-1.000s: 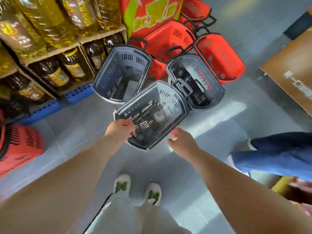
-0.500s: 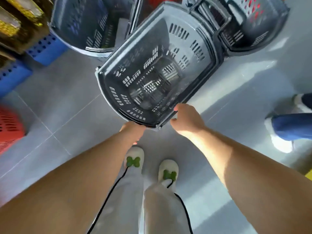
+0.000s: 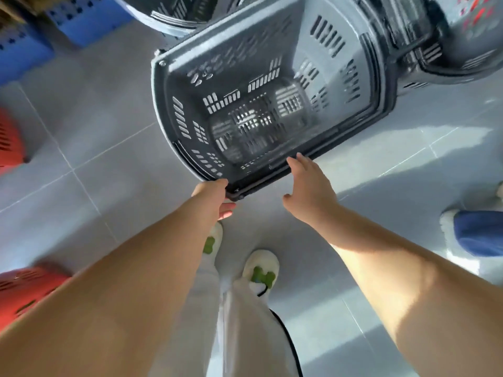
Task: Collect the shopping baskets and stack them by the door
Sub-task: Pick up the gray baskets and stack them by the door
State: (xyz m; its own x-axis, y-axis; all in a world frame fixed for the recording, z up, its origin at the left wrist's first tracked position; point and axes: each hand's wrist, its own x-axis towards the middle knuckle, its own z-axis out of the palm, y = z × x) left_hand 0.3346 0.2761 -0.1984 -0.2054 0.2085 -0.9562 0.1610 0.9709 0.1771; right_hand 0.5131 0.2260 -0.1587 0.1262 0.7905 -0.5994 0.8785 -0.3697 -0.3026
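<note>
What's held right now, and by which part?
The grey shopping basket, by its near rim: left hand grips the rim's corner; right hand is open, fingertips only touching the rim.

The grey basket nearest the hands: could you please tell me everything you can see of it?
The grey basket looks like moulded plastic, with slotted vents in its walls and floor and a thick dark rim. It is empty and tipped, its opening facing the camera. The left hand grips its near corner; the right hand lies open, fingertips at the near rim. Its far side meets other grey baskets; whether they touch is unclear. Pale floor tiles lie beneath.
</note>
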